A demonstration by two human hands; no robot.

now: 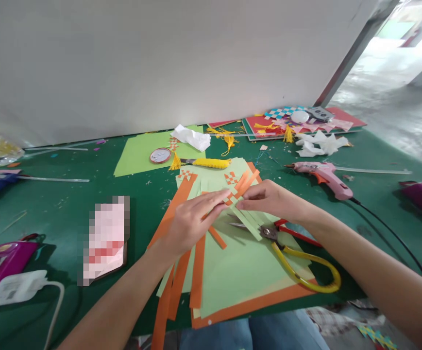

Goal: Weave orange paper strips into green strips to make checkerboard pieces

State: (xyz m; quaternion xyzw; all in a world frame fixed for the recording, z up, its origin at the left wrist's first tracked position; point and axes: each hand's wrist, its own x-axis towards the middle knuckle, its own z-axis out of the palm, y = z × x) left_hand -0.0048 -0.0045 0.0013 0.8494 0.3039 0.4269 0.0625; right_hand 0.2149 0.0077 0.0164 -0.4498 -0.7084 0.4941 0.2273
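Between my two hands is a small weave of orange and pale green paper strips [237, 193], its loose ends sticking out to the upper right and lower right. My left hand [194, 216] pinches its left side with thumb and fingers. On its right side, my right hand [265, 198] grips it with bent fingers. Below lie pale green paper sheets [240, 277] over orange ones. Scissors [287, 248] with red and yellow handles rest on the sheets under my right forearm. Long orange strips [198, 272] lie beneath my left hand. Small finished woven squares [231, 178] sit just beyond.
A yellow utility knife [211, 163], a round tin [160, 155] and crumpled tissue [192, 137] lie behind the sheets. To the right is a pink glue gun [323, 177] with a cord. A blurred phone [107, 238] and a white plug [17, 288] are at left.
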